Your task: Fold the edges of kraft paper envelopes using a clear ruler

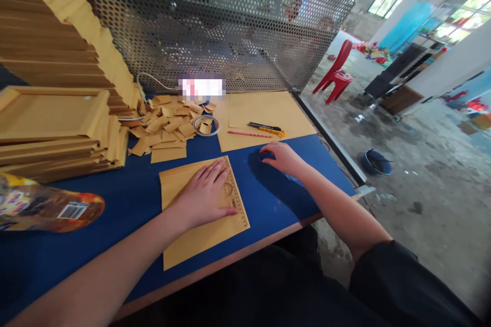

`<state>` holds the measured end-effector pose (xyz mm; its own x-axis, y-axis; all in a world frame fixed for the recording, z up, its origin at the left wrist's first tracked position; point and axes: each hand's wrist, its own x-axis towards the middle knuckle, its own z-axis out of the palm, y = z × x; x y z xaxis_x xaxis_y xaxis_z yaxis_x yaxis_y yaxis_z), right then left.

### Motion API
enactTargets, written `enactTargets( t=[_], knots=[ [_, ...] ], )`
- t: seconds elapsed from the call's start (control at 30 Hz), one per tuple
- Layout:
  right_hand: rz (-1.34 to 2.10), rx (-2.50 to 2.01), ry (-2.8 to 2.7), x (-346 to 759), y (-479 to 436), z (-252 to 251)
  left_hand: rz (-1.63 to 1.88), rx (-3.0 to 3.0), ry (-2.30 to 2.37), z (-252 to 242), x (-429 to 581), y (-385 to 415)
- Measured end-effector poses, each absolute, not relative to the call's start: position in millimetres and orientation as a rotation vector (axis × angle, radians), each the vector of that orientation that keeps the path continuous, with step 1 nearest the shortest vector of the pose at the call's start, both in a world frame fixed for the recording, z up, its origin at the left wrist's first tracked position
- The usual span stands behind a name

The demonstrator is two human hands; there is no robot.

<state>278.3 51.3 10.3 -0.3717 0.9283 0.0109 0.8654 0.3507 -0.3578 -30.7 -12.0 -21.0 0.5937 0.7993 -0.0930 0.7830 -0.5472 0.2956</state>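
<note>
My left hand (205, 191) lies flat, fingers stretched out, on a wooden ruler (236, 199) that runs along the right edge of a brown paper sheet (192, 237) on the blue table (126, 194). My right hand (282, 157) rests on the table to the right of the sheet. Its fingers are curled down on the blue surface; whether they hold anything is hidden. A pink pencil (249, 134) and a yellow-black cutter (266, 128) lie just beyond my right hand on a larger brown sheet (264, 112).
Stacks of brown envelopes (53, 127) fill the left side. A pile of paper scraps (164, 127) and a tape roll (206, 125) lie behind the sheet. A perforated metal screen (230, 25) closes the back. A colourful plastic packet (46, 207) lies at the left. The table edge drops off at the right.
</note>
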Motion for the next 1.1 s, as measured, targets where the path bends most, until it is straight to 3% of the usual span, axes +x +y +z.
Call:
enactTargets(
  t=[0.33, 0.73, 1.1],
  knots=[
    [0.637, -1.595, -2.436, 274.2, 83.7, 3.6, -0.078, 2.501, 1.331, -9.4, -26.1, -14.8],
    [0.748, -1.601, -2.375, 272.7, 92.3, 7.4, 0.006, 2.522, 1.279, -16.1, -31.4, -12.3],
    [1.021, -1.308, -2.195, 244.0, 73.9, 8.0, 0.09, 2.525, 1.259, -22.0, -34.9, -11.9]
  ],
)
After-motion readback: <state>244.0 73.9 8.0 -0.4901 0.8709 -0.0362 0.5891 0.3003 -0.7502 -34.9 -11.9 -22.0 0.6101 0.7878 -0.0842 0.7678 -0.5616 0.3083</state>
